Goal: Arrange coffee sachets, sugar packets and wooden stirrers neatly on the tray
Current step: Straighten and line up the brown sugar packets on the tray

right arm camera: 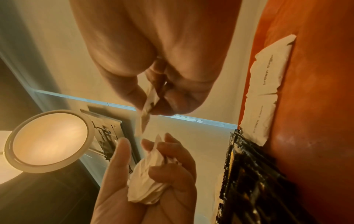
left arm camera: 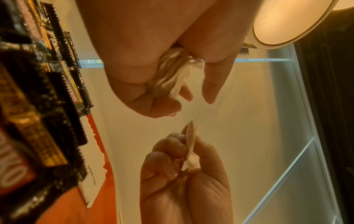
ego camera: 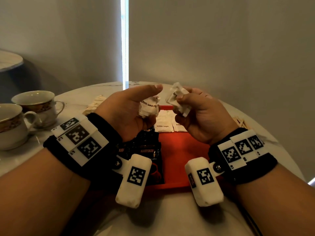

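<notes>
Both hands are raised above the red tray (ego camera: 180, 147). My left hand (ego camera: 134, 101) grips a crumpled bunch of white brown sugar packets (ego camera: 149, 107), index finger stretched out; the right wrist view shows that bunch (right arm camera: 149, 174) in its palm. My right hand (ego camera: 190, 103) pinches one more sugar packet (ego camera: 178, 97) between thumb and fingers, a little apart from the bunch. Two sugar packets (ego camera: 163, 123) lie flat side by side at the tray's far edge. Black Kopiko coffee sachets (ego camera: 148, 150) overlap on the tray's left part, partly hidden by my left wrist.
Two patterned teacups (ego camera: 35, 106) stand at the left on the round white table (ego camera: 170, 218). Wooden stirrers (ego camera: 240, 122) lie right of the tray, and pale paper-wrapped pieces (ego camera: 95, 103) lie left of it. A wall and blind rise close behind the table.
</notes>
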Demonstrator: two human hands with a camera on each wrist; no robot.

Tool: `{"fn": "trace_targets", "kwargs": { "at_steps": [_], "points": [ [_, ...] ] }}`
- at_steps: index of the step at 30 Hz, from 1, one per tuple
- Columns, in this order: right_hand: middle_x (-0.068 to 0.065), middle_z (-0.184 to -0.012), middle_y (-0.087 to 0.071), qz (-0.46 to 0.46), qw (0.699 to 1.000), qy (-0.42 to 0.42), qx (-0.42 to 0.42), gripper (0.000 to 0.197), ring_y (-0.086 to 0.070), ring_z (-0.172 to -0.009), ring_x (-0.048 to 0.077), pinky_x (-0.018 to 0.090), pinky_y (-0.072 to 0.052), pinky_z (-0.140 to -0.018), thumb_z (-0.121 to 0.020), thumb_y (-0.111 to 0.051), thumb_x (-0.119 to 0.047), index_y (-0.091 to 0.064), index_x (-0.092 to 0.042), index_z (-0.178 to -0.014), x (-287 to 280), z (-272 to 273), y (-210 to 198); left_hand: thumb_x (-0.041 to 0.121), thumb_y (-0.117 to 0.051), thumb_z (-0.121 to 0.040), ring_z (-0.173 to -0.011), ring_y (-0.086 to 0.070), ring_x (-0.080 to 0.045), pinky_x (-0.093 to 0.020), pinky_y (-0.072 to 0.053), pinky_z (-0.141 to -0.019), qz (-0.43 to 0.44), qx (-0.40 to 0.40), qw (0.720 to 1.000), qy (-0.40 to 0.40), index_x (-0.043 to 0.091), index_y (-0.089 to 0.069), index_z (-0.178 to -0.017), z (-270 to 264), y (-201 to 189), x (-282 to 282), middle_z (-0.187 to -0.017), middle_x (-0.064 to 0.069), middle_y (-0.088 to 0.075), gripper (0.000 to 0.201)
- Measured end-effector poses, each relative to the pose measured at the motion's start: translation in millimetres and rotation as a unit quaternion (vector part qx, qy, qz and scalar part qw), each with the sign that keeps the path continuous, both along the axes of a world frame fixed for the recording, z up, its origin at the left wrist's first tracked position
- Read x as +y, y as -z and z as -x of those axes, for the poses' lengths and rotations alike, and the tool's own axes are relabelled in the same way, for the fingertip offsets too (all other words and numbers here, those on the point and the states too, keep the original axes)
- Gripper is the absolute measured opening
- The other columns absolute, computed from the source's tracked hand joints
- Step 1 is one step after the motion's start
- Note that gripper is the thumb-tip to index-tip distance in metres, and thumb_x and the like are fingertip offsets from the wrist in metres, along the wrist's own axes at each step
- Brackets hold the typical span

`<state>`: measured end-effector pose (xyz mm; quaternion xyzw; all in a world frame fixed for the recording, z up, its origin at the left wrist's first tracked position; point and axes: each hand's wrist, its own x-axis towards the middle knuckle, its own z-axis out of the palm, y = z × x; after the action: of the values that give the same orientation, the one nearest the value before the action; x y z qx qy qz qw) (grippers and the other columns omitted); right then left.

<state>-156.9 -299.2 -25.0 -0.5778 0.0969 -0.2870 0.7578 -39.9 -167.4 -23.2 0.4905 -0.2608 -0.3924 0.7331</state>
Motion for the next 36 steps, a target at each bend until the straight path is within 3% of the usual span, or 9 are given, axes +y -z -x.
{"fn": "trace_targets", "kwargs": {
  "at_steps": [3, 8, 12, 15, 20, 23, 28, 31, 36],
  "points": [
    [0.006, -0.076, -0.069, 0.024, 0.999, -0.027, -0.006, 0.03, -0.058, -0.059, 0.014, 0.022, -0.041, -0.047, -0.072, -0.065, -0.002, -0.066, -0.007, -0.101, 5, 2, -2, 0.031, -0.084, -0.07, -0.074, -0.057, -0.018, -0.023, -0.046, -0.053, -0.016, -0.046, 0.999, 0.016, 0.005, -0.062, -0.126, 2, 0, 1, -0.103, -0.012, -0.064, 0.066],
    [0.014, -0.09, -0.069, 0.044, 0.999, -0.001, 0.012, 0.028, -0.058, -0.078, 0.028, 0.031, -0.04, -0.058, -0.075, -0.077, -0.01, -0.069, -0.005, -0.101, 5, -1, 2, 0.018, -0.068, -0.089, -0.06, -0.057, -0.016, -0.025, -0.045, -0.051, -0.029, -0.085, 0.996, -0.019, 0.016, -0.063, -0.092, 4, -2, 1, -0.081, -0.008, -0.066, 0.006],
    [0.018, -0.089, -0.066, 0.047, 0.997, 0.053, 0.011, 0.056, -0.055, -0.067, 0.022, 0.03, -0.035, -0.051, -0.078, -0.07, -0.033, -0.064, 0.008, -0.114, 6, -3, 4, 0.024, -0.064, -0.094, -0.06, -0.057, -0.018, -0.025, -0.046, -0.049, -0.016, -0.078, 0.996, -0.03, 0.015, -0.059, -0.089, 5, 0, -2, -0.077, -0.008, -0.066, 0.012],
    [0.014, -0.08, -0.068, 0.073, 0.994, 0.067, 0.034, 0.054, -0.059, -0.062, 0.021, 0.028, -0.035, -0.047, -0.078, -0.063, -0.042, -0.065, 0.002, -0.109, 6, -3, 4, 0.027, -0.062, -0.096, -0.062, -0.056, -0.021, -0.025, -0.047, -0.051, -0.012, -0.073, 0.996, -0.041, 0.013, -0.057, -0.091, 5, 0, -3, -0.076, -0.008, -0.067, 0.016],
    [0.014, -0.083, -0.072, 0.079, 0.993, 0.067, 0.056, 0.058, -0.064, -0.062, 0.022, 0.027, -0.036, -0.047, -0.08, -0.058, -0.049, -0.062, -0.001, -0.112, 8, -2, 2, 0.024, -0.063, -0.096, -0.063, -0.065, -0.018, -0.026, -0.049, -0.047, -0.001, -0.057, 0.997, -0.057, 0.014, -0.055, -0.094, 2, 1, -4, -0.083, -0.009, -0.07, 0.014],
    [0.014, -0.082, -0.068, 0.077, 0.995, 0.038, 0.047, 0.053, -0.058, -0.057, 0.017, 0.025, -0.035, -0.046, -0.078, -0.064, -0.04, -0.061, 0.002, -0.11, 8, -1, 1, 0.024, -0.062, -0.097, -0.067, -0.065, -0.019, -0.026, -0.05, -0.049, 0.009, -0.041, 0.997, -0.06, 0.015, -0.055, -0.09, 2, -1, -2, -0.085, -0.008, -0.072, 0.013],
    [0.007, -0.069, -0.067, 0.077, 0.996, 0.013, 0.048, 0.008, -0.055, -0.053, 0.014, 0.022, -0.038, -0.042, -0.082, -0.067, 0.0, -0.063, -0.005, -0.086, 4, 0, 3, 0.027, -0.062, -0.096, -0.069, -0.063, -0.019, -0.025, -0.05, -0.05, 0.016, -0.03, 0.997, -0.066, 0.013, -0.058, -0.095, -1, -2, -2, -0.088, -0.01, -0.069, 0.014],
    [0.008, -0.067, -0.065, 0.059, 0.998, 0.021, 0.028, 0.01, -0.057, -0.053, 0.014, 0.022, -0.041, -0.041, -0.079, -0.068, -0.004, -0.06, -0.002, -0.086, 0, -1, 2, 0.032, -0.067, -0.09, -0.068, -0.061, -0.016, -0.023, -0.049, -0.048, 0.005, -0.035, 0.999, -0.021, 0.007, -0.064, -0.115, 0, -2, 0, -0.092, -0.009, -0.068, 0.036],
    [0.009, -0.072, -0.063, 0.031, 0.999, 0.021, 0.009, 0.032, -0.057, -0.053, 0.014, 0.023, -0.041, -0.043, -0.08, -0.067, -0.02, -0.061, 0.001, -0.102, -5, -1, 2, 0.025, -0.066, -0.092, -0.066, -0.062, -0.017, -0.024, -0.049, -0.048, -0.02, -0.047, 0.998, -0.033, 0.015, -0.06, -0.093, -1, -1, -1, -0.081, -0.006, -0.066, 0.012]
  ]
}}
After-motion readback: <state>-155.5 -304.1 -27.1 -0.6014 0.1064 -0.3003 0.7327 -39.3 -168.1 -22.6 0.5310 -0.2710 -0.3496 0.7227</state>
